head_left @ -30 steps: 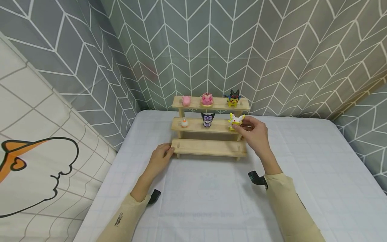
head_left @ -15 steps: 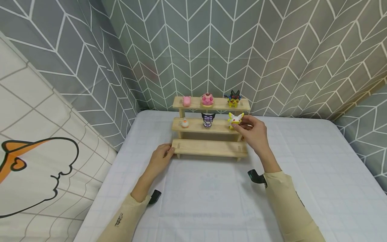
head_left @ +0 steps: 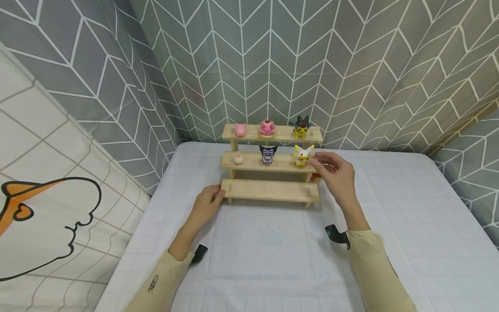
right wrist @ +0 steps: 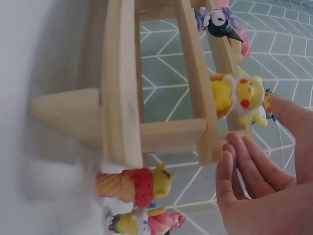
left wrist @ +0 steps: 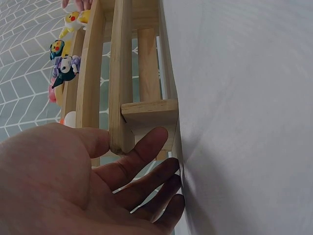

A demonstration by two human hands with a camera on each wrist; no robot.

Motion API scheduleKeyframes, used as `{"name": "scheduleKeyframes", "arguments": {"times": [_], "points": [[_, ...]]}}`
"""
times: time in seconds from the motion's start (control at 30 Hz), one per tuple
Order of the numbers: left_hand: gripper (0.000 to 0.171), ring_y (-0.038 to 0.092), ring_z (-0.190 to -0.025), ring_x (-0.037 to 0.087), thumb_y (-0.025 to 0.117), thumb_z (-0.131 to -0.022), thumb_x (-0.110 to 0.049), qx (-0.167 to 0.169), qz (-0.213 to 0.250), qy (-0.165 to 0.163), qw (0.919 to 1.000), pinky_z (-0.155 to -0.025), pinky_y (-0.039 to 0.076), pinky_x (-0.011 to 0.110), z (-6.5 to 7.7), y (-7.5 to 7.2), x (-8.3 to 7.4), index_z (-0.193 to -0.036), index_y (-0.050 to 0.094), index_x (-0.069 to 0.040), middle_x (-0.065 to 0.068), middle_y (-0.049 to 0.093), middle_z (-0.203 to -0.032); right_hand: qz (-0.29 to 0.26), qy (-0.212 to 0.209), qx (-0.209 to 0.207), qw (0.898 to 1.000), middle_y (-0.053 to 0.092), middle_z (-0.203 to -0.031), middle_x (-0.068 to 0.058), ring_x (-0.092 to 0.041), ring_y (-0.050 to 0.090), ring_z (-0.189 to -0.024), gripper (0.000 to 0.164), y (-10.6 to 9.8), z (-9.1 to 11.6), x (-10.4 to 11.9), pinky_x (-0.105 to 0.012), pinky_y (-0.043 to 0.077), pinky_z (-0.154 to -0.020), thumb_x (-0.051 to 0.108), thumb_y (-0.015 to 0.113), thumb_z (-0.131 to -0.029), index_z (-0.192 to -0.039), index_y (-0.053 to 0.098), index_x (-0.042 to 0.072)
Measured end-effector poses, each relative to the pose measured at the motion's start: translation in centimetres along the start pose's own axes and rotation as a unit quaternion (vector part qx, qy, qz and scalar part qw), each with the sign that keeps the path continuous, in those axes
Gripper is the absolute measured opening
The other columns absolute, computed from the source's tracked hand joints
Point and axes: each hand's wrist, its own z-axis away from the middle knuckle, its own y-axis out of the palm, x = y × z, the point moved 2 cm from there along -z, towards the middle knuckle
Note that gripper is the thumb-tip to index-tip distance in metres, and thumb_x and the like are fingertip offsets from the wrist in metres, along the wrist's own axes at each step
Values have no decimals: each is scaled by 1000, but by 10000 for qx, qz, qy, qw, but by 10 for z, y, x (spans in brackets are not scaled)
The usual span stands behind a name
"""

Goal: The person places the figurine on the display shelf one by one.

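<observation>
A three-tier wooden display stand [head_left: 269, 190] stands on the table. My left hand [head_left: 205, 206] grips the left end of its lowest board, thumb on one side and index finger on the other in the left wrist view. On the middle tier's right end stands a yellow figurine with a white hood [head_left: 302, 157]. My right hand [head_left: 338, 177] is just right of this figurine, fingers loosely bent with nothing between them. In the right wrist view, the fingertips [right wrist: 276, 100] lie close by the figurine's head. A dark-haired purple figurine [head_left: 267, 154] and a small white figurine [head_left: 238, 158] share that tier.
The top tier carries a pink pig-like figurine [head_left: 240, 130], a round pink figurine [head_left: 267, 128] and a yellow figurine with dark ears [head_left: 300, 127]. Behind the stand's right side are an ice-cream-cone figurine [right wrist: 132, 187] and other toys. Patterned cloth [head_left: 273, 65] hangs behind the table.
My right hand has let go of the yellow figurine with the white hood and drawn slightly right. The figurine stays on the middle tier. My left hand has kept its grip on the stand.
</observation>
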Motion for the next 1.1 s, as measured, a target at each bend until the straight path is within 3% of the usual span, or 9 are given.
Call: {"name": "scheduleKeyframes", "arguments": {"times": [0.23, 0.4, 0.73, 0.93, 1.1], "points": [[32, 50, -143, 42, 53, -111, -24, 20, -28, -44, 10000, -121, 37, 59, 0, -1, 0, -111, 73, 2, 24, 61, -145, -113, 97, -544, 9984, 77, -111, -1, -4, 68, -103, 30, -13, 6, -10, -13, 53, -88, 25, 78, -98, -121, 76, 6], [32, 50, -143, 42, 53, -112, -24, 36, -48, -29, 10000, -120, 37, 59, 0, -1, -1, -106, 73, 1, 24, 62, -144, -236, 114, -754, 9968, 78, -105, 0, -3, 70, -99, 27, -24, 7, -20, -13, 55, -84, 16, 79, -97, -119, 76, 1], [34, 49, -144, 42, 53, -112, -24, 15, 9, -14, 10000, -121, 37, 59, 1, -2, -1, -112, 73, 4, 25, 61, -145, 127, 353, -1348, 9902, 76, -100, 8, 4, 68, -96, 28, -41, 3, -41, -9, 53, -85, 13, 77, -97, -121, 74, -1], [35, 49, -144, 43, 54, -111, -24, 34, -11, -34, 10000, -120, 38, 59, 0, -2, 2, -117, 72, 5, 25, 61, -145, 226, 451, -1383, 9891, 79, -112, -6, 1, 68, -97, 30, -44, 1, -54, -9, 53, -84, 5, 74, -96, -126, 73, 4], [36, 48, -145, 42, 52, -112, -25, 98, 20, -31, 9999, -122, 37, 59, 0, -1, 0, -115, 73, 4, 24, 61, -146, 438, 901, -1047, 9894, 72, -132, -13, -9, 66, -112, 44, -45, 2, -62, -12, 52, -94, 3, 73, -96, -139, 65, 7]]}}
